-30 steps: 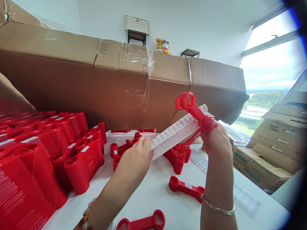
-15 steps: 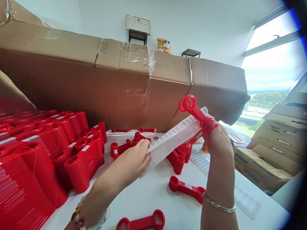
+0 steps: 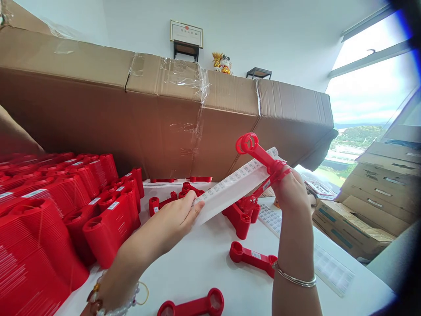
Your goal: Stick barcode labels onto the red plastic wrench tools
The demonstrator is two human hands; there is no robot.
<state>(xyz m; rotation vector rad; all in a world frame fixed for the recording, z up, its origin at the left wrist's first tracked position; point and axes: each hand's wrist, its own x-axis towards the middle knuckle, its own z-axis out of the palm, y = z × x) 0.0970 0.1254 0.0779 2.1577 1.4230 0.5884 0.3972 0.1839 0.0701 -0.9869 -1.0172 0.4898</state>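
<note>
From my head camera I look down at both hands over the bench (image 3: pixel 204 272). My left hand (image 3: pixel 171 224) is nearly closed, pinching one end of a white label strip (image 3: pixel 232 188) between thumb and fingers. My right hand (image 3: pixel 289 193) is curled shut around a red plastic holder (image 3: pixel 258 156), which tilts up with its ring end highest. The strip's far part runs just beside the holder, and a small barcode sticker (image 3: pixel 266 185) sits on the holder near my right hand.

Below my hands, more red holders lie on the bench: a heap (image 3: pixel 171 197) beyond my left hand, one (image 3: pixel 251 259) under my right wrist, and one (image 3: pixel 190 305) nearest me. Rows of bigger red stacks (image 3: pixel 108 232) fill the left side. A sheet of labels (image 3: pixel 332 270) lies on the right, beside cardboard boxes (image 3: pixel 358 224). A long taped carton (image 3: pixel 164 114) stands along the far edge, below a framed certificate (image 3: pixel 186 34) and a window (image 3: pixel 368 87).
</note>
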